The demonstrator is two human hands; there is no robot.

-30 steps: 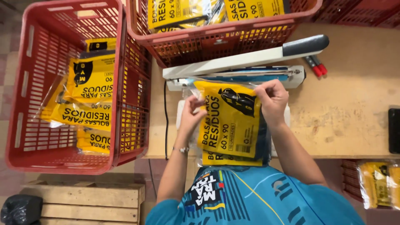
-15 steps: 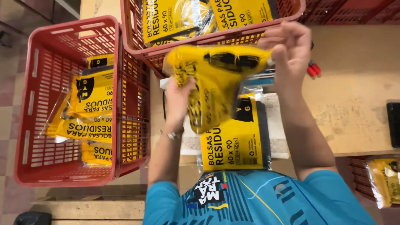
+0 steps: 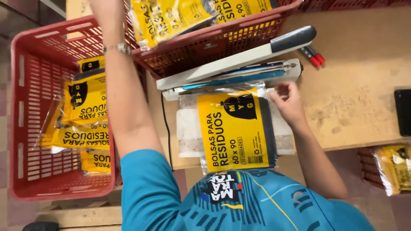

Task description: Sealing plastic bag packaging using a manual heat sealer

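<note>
A yellow package (image 3: pixel 235 132) of folded bags in clear wrap lies flat on the wooden table (image 3: pixel 364 85), just below a white impulse sealer (image 3: pixel 239 64) whose arm is raised. My right hand (image 3: pixel 291 105) pinches the clear wrap at the package's top right corner. My left hand (image 3: pixel 105 21) is stretched up over the far red basket (image 3: pixel 222 40), which holds more yellow packages. Its fingers are cut off by the top edge of the view. A bracelet circles that wrist.
A large red basket (image 3: pixel 25 128) at the left holds several yellow packages. Two red markers (image 3: pixel 312 55) lie beside the sealer's handle. A black object (image 3: pixel 403 111) sits at the table's right edge. More yellow packs (image 3: pixel 394 167) sit lower right.
The package that both hands held up is gone from view. My left arm has reached up over the far basket, and my right hand has dropped to the package on the table.
</note>
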